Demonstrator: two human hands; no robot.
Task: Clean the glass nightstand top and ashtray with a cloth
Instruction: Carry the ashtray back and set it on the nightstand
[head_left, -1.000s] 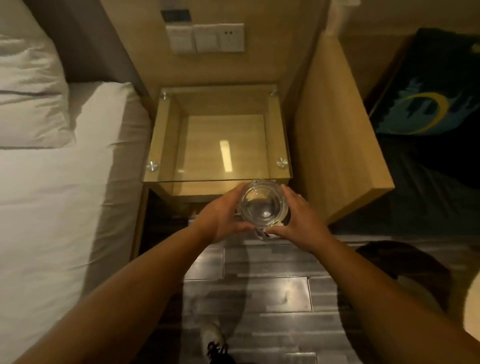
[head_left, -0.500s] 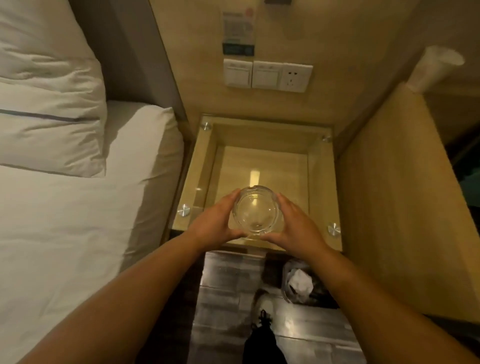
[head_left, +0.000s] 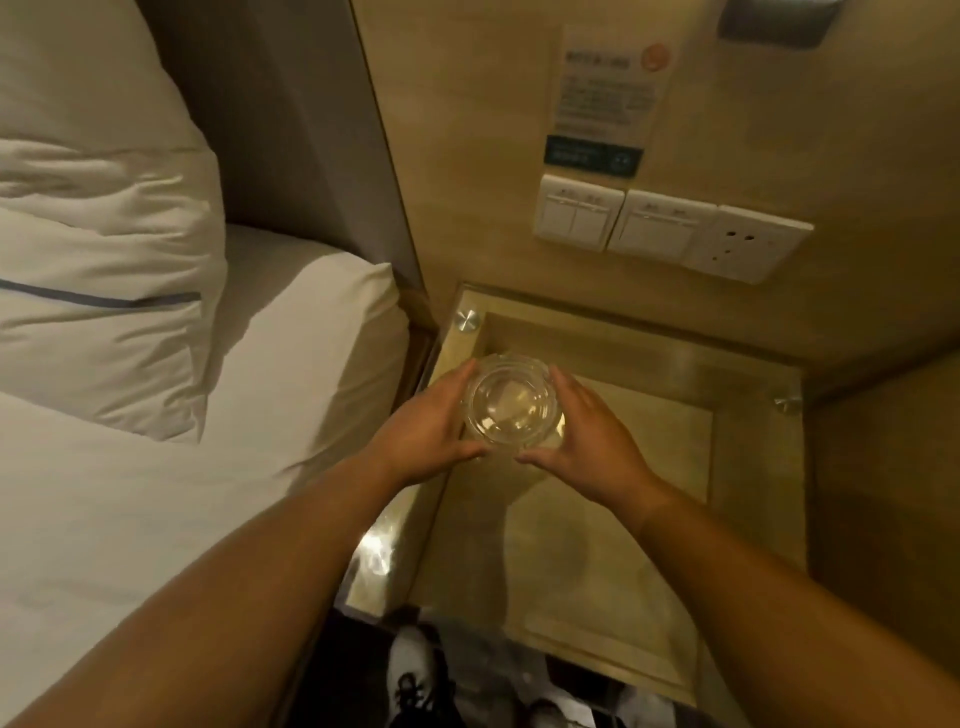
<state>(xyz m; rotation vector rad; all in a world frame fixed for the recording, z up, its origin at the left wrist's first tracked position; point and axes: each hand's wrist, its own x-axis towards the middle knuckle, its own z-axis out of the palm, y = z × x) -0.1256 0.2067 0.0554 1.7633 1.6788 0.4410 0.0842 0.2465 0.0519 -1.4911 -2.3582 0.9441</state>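
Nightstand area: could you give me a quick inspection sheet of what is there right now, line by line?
Surface: glass nightstand top on a wooden frame, round metal fasteners at its corners, glare near the front left.
Job's things: clear glass ashtray, looks empty, held over the rear left of the glass; whether it touches the glass cannot be told. No cloth seen.
Clutter: nothing seen on the glass.
Grippers: left hand and right hand cup the ashtray from either side.
Cables: nothing seen.
Surroundings: bed with white sheet and pillow to the left; wall switches, a socket and a notice above; shoes on the dark floor.
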